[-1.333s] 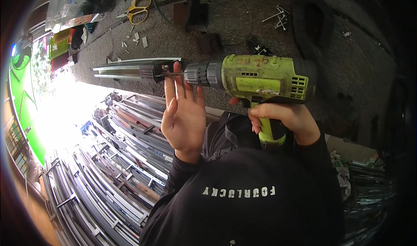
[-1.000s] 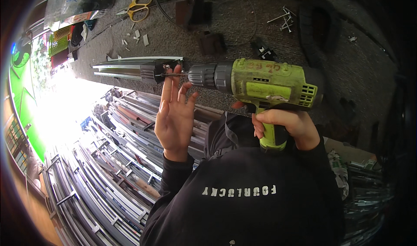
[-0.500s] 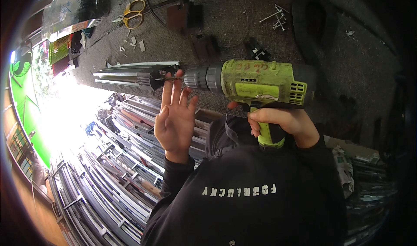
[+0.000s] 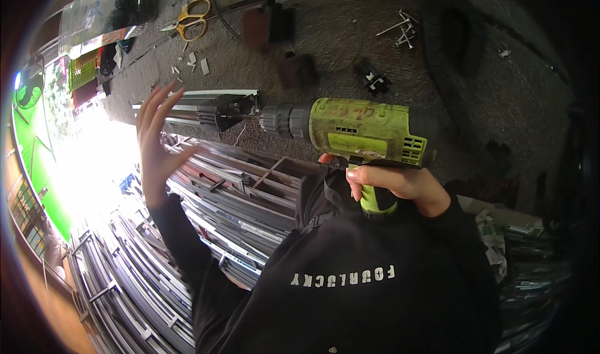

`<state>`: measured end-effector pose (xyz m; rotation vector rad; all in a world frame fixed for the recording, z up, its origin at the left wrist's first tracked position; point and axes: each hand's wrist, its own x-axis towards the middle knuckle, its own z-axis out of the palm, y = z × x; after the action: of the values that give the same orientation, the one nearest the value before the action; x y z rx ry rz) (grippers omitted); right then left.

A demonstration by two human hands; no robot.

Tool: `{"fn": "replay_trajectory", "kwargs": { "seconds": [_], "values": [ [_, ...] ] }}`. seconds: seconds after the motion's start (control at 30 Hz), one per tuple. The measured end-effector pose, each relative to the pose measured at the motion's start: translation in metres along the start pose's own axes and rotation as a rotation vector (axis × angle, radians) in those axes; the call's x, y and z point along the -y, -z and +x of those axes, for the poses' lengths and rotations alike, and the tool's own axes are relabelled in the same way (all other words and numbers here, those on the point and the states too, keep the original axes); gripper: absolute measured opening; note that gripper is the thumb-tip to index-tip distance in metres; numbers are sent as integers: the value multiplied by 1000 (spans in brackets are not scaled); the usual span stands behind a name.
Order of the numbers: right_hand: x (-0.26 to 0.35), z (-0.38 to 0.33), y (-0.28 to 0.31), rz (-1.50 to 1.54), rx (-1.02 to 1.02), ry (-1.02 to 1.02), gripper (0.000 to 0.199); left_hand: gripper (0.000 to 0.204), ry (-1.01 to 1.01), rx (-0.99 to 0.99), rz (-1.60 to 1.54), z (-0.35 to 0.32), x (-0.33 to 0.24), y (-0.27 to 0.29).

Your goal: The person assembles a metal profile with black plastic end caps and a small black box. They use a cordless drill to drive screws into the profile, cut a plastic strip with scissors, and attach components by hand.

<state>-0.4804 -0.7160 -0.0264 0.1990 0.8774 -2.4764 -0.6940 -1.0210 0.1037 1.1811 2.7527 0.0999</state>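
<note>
My right hand (image 4: 394, 184) is wrapped round the handle of a yellow-green cordless drill (image 4: 362, 129), its index finger by the trigger. The drill lies level, its grey chuck (image 4: 277, 120) pointing left at the near end of a dark metal profile (image 4: 215, 113). A thin bit shows at that end; whether it touches the profile I cannot tell. My left hand (image 4: 156, 141) is slightly smeared, fingers apart and thumb out, holding nothing. It hovers at the left part of the profile, its fingers in front of it.
Yellow-handled scissors (image 4: 192, 20), loose screws (image 4: 401, 29) and a small black fitting (image 4: 374, 79) lie on the dark worktop (image 4: 350, 47). White scraps (image 4: 204, 66) are near the scissors. A clear plastic box (image 4: 94, 19) stands far left. Long metal profiles (image 4: 156, 260) fill racks below the worktop.
My left hand has moved left, from beside the drill bit to the left part of the profile. The drill in my right hand has shifted slightly left and down.
</note>
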Motion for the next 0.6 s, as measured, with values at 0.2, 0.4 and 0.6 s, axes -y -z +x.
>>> {"fn": "replay_trajectory", "kwargs": {
  "seconds": [0.2, 0.4, 0.6],
  "values": [
    [-11, 1, -8, 18, -1, -28, 24, 59, -162, 241, -215, 37, 45, -50],
    [-16, -1, -14, 24, -60, -109, 22, 54, -246, 179, -180, 32, 50, -51],
    [-11, 2, -16, 62, -104, -175, 23, 55, -246, 180, -200, 34, 49, -52]
  ]
}}
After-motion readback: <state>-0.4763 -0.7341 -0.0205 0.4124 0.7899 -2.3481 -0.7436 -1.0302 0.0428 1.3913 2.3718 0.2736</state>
